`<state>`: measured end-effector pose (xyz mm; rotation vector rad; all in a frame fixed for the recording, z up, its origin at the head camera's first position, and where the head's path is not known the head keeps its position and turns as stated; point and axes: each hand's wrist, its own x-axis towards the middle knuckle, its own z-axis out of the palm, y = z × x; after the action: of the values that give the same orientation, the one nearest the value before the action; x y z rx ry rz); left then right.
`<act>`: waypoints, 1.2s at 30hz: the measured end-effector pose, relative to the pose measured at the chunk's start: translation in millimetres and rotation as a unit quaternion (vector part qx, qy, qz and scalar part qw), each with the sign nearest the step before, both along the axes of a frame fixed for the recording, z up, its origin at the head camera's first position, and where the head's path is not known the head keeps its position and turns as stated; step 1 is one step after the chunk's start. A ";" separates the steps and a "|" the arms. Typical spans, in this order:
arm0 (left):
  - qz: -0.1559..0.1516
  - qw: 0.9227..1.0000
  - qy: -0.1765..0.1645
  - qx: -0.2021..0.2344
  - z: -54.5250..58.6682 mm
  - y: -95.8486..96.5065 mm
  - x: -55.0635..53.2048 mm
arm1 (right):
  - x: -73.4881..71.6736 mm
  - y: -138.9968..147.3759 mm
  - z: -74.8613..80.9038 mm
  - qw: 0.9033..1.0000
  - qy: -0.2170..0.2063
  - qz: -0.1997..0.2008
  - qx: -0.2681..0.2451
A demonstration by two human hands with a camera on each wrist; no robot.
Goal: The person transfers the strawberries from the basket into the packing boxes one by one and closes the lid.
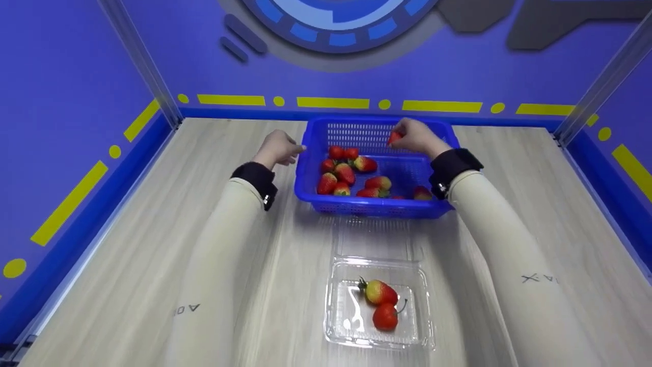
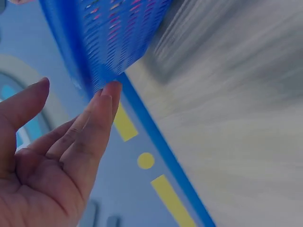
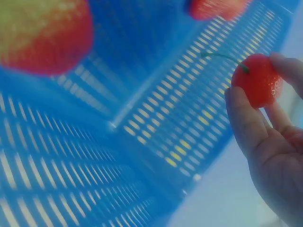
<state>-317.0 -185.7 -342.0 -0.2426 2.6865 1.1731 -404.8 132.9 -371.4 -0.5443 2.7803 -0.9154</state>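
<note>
Stemmed red fruit (image 3: 256,82), pinched in right grip (image 1: 416,136), is best held lightly, clear of the basket wall (image 1: 356,135) beside it; left grip (image 1: 277,148) relaxed, unladen.

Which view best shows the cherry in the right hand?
Right wrist view: the cherry appears large, green stem visible. The head view shows it small, partly covered by the right hand; the left wrist view, not recognisably.

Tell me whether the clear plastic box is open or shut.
Open: the clear plastic box has its lid folded back toward the blue basket, leaving the strawberry and stemmed red fruit inside uncovered.
</note>
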 end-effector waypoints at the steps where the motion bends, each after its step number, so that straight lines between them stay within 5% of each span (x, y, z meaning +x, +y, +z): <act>1: -0.004 1.000 0.005 -0.001 5.2 -1.7 0.9 | 1.2 1.5 5.4 1.000 0.005 0.003 -0.002; 9: -0.034 0.998 0.045 0.015 41.7 -8.3 13.6 | 18.7 18.4 47.4 0.999 0.017 0.016 -0.043; 16: -0.059 0.997 0.054 0.011 57.6 -4.9 32.0 | 51.6 26.9 73.7 0.997 0.028 0.025 -0.071; 28: -0.119 0.991 0.044 0.031 55.8 10.9 75.1 | 131.0 28.1 69.7 0.988 0.055 0.129 -0.068; 36: -0.179 0.983 0.034 0.001 47.0 24.0 117.5 | 182.6 32.8 57.5 0.973 0.091 0.209 -0.046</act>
<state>-199.5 -161.7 -295.1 0.2758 2.6347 1.0868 -222.2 165.6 -313.9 -1.2277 2.6203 -0.9343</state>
